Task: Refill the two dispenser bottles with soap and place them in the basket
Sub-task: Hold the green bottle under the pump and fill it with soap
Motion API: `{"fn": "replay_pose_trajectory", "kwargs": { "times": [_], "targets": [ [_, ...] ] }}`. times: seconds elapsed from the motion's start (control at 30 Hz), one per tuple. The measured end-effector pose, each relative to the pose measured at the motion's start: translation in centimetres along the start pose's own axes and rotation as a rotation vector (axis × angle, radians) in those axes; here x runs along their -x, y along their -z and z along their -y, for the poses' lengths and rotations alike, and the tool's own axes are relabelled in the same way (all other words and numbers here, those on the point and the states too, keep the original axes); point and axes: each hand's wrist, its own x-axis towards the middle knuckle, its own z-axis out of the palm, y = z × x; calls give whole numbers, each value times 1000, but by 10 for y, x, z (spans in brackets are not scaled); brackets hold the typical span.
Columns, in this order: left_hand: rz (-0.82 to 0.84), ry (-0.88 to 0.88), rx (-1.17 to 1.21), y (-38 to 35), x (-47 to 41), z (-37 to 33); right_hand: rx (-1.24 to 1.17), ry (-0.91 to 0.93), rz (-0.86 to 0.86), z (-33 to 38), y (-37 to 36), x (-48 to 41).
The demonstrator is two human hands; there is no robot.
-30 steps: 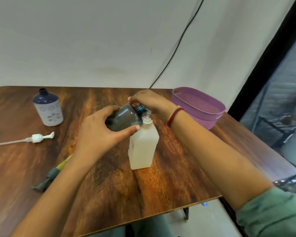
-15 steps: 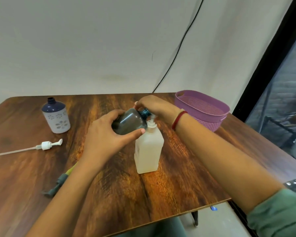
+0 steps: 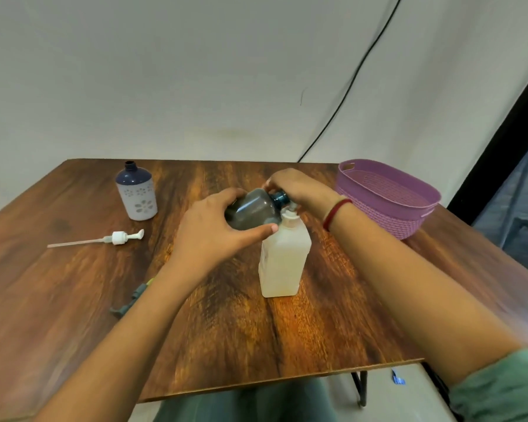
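Observation:
My left hand [image 3: 214, 229] grips a dark grey translucent bottle [image 3: 253, 208], tipped on its side with its teal neck pointing right. My right hand [image 3: 299, 187] curls round that neck, just above the white cap of a square milky soap bottle [image 3: 282, 263] standing mid-table. A second dispenser bottle [image 3: 137, 191], white with a navy top and flower pattern, stands uncapped at the back left. A white pump head [image 3: 116, 238] with its long tube lies on the table beside it. The purple basket [image 3: 387, 205] sits at the right edge and holds nothing.
The wooden table [image 3: 73, 300] has its front edge close to my body. A grey-green pump part [image 3: 131, 300] lies partly hidden under my left forearm. A black cable [image 3: 348, 86] hangs down the white wall behind.
My hands keep the same hold on the dark bottle over the soap bottle. Only the camera has tilted up, so the table sits lower in view.

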Motion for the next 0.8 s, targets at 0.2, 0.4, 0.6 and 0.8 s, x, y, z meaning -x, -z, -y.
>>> {"fn": "replay_pose_trajectory", "kwargs": {
  "times": [0.2, 0.4, 0.6, 0.8],
  "targets": [
    [-6, -16, -35, 2, -1, -3, 347, 144, 91, 11, 13, 2],
    [-6, -28, -76, 3, -2, -3, 351, 140, 47, 4, 6, 6],
    [-28, -20, -56, 1, -2, 0, 301, 116, 40, 9, 10, -4],
    [-32, -27, -76, 0, -5, 0, 364, 91, 28, 4, 7, 2]
  ]
}}
